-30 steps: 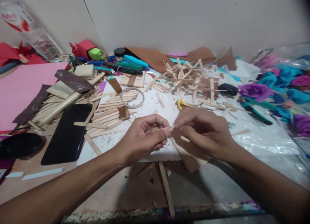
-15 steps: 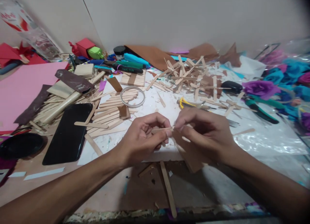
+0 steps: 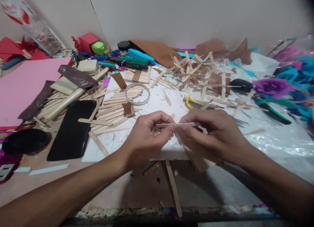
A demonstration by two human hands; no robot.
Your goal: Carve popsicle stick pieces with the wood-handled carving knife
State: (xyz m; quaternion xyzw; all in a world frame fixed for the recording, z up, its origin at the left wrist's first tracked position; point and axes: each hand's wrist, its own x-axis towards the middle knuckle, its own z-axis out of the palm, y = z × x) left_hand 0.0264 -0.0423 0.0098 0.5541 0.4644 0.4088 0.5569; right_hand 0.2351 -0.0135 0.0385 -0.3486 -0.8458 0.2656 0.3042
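Between my two hands a thin wooden popsicle stick (image 3: 178, 125) is held level, edge toward me. My left hand (image 3: 150, 132) pinches its left part between thumb and fingers. On the other side my right hand (image 3: 213, 130) pinches the right part the same way, and both sets of fingertips almost meet at the middle. Below the hands lies a flat brown piece (image 3: 193, 151), partly shaded. A loose popsicle stick (image 3: 173, 187) rests near the table's front edge.
A black phone (image 3: 72, 130) and a round black lid (image 3: 26, 140) lie at left. Behind are stacked sticks (image 3: 113, 114), a tape ring (image 3: 137, 93) and joined stick crosses (image 3: 191, 70). A yellow cutter (image 3: 193, 102), green-handled pliers (image 3: 274, 112) and a purple paper flower (image 3: 273, 87) are at right.
The popsicle stick now shows across both hands, reaching into the right fingers, where before mostly its left part showed. The view has shifted slightly.
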